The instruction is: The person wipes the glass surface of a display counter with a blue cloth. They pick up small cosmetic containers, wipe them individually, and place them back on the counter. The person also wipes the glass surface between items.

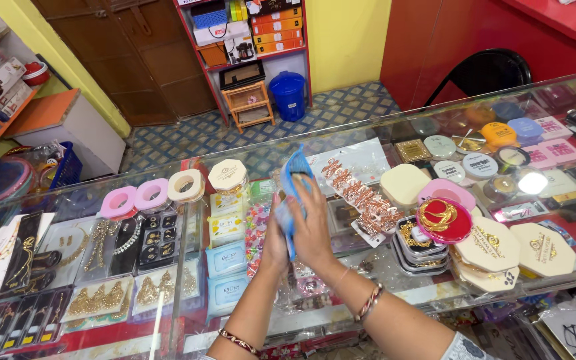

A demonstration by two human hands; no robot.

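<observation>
Both hands press a blue packet against the glass table at frame centre.

The right hand lies over the blue packet, fingers pressed together; the left hand is mostly hidden behind it, its grip unclear. Hair clips and a red dish crowd the right; reflections blur the boxes below.

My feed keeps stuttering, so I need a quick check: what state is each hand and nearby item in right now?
left hand: raised over the glass counter, against the blue packet
right hand: gripping the blue packet
blue packet: upright, held between both hands
red round box: open, gold jewellery showing, atop a stack
blue bin: lid on, standing on the floor
black chair: unoccupied
</observation>
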